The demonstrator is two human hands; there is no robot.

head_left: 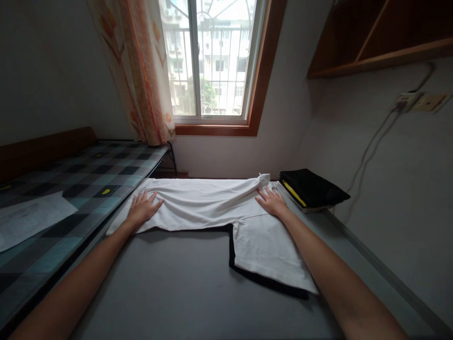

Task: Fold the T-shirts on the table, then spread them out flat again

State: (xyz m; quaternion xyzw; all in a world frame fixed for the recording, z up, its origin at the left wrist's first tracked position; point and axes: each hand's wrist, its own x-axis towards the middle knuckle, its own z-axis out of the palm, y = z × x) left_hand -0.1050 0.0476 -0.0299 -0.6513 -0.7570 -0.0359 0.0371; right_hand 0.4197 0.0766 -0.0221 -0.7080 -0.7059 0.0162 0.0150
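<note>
"How are your two hands?"
"Both released, flat with fingers spread: my left hand (144, 208) on the left part of one white shirt (198, 200), my right hand (272, 202) above its one visible sleeve."
"Underneath?"
"A black layer (272, 284), perhaps separate, I can't tell, then one grey table (170, 288)."
"Anything in the way?"
"One black stack (313, 187) just beside the shirt's right end. Leftward, one checked bed (116, 165) bears white paper (35, 215); ahead, one curtain (141, 71) hangs beside one window (221, 71)."
</note>
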